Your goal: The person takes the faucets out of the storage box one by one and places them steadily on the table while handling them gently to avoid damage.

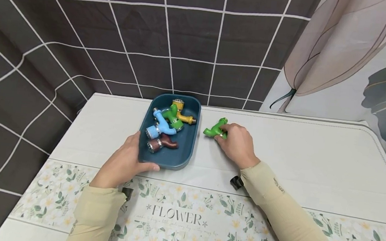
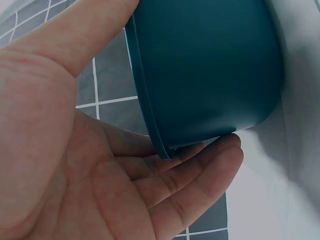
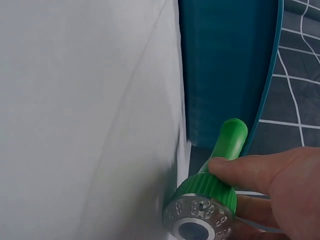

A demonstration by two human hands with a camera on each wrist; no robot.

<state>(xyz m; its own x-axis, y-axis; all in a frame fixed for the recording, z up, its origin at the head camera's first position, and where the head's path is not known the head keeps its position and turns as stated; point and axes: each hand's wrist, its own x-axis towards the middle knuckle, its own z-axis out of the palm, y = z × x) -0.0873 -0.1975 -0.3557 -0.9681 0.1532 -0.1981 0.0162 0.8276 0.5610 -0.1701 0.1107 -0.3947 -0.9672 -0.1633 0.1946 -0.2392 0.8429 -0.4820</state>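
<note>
My right hand pinches a green tap over the white table, just right of a dark blue tray. In the right wrist view, the thumb lies along the ribbed green collar behind the tap's silver end. My left hand holds the tray's near left corner, thumb along the near side and fingers against the outer left wall, under the rim. Inside the tray lie a light blue tap, another green tap, a yellow tap and a brown tap.
A dark tiled-pattern sheet stands behind the table, close to the tray's far side, and continues along the left. A floral band printed with FLOWER crosses the table's front. White tabletop stretches away to the right.
</note>
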